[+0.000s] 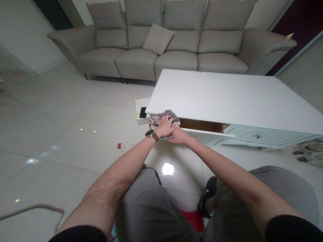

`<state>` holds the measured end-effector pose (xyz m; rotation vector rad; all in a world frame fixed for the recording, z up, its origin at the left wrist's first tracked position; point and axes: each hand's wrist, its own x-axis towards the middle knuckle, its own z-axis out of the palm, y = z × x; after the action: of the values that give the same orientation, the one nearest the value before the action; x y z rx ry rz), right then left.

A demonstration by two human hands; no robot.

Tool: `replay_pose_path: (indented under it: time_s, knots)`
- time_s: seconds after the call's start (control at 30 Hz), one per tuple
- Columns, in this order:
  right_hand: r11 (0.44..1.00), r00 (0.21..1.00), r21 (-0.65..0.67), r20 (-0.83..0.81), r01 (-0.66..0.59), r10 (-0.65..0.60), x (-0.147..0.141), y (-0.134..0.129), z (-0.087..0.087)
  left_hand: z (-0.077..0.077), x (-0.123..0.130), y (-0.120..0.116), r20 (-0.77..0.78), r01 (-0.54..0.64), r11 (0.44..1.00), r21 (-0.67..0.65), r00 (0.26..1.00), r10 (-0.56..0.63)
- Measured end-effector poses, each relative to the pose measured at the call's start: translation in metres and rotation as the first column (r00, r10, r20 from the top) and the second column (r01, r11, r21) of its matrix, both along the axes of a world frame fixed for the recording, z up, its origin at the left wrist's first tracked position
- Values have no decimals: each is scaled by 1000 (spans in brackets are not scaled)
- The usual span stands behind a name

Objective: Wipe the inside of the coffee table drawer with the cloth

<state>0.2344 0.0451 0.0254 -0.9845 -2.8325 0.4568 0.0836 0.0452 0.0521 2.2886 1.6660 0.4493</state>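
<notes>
A bunched grey-brown patterned cloth [172,115] lies over the left end of a pulled-out drawer [209,133] in a white coffee table [222,95]. My left hand [165,126], with a watch on its wrist, is closed on this cloth, its fingers bent over the folds. Right against it, my right hand [179,135] rests at the drawer front's top edge. Its fingers are curled, and their tips are partly hidden behind the left hand, so what they grip is unclear. Brown wood shows inside the drawer.
A white box [142,118] with a black patch stands on the floor at the table's left end. Behind is a long grey sofa [136,62] with a beige cushion [158,38]. A red scrap [119,146] lies on the tiles, and a cable [32,207] runs at lower left.
</notes>
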Motion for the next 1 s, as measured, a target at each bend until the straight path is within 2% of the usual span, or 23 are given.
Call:
replay_pose_path:
  time_s: [0.07, 0.13, 0.23, 0.3, 0.4, 0.5, 0.67, 0.83, 1.0]
  knots:
    - [988, 992, -98, -46, -122, 118, 33, 8, 9, -7, 9, -2, -57, -25, 997, -79, 998, 21]
    - [985, 991, -107, -36, -133, 130, 76, 18, 20, -15, 14, -5, -127, -3, 994, -106, 992, -10]
    - [996, 990, -7, 113, 87, -86, 148, 34, 29, -28, 20, -10, -254, 21, 999, -44, 967, -31]
    - [976, 930, 20, 298, 217, -213, 192, 43, 25, -37, 26, -15, -301, -3, 999, 38, 953, 14]
    - [947, 831, -33, 489, 320, -263, 238, 48, 9, -48, 38, -20, -311, -68, 989, 135, 944, 107]
    - [932, 806, -85, 534, 352, -256, 252, 45, -9, -55, 49, -25, -292, -158, 970, 186, 934, 208]
    - [941, 802, -89, 553, 327, -226, 240, 44, -24, -62, 45, -33, -295, -211, 949, 233, 915, 276]
    - [947, 819, -114, 539, 300, -194, 240, 52, -28, -61, 5, -30, -292, -220, 959, 178, 919, 265]
    - [953, 838, -134, 521, 272, -166, 243, 55, -29, -45, -38, -22, -173, -194, 980, 46, 965, 199]
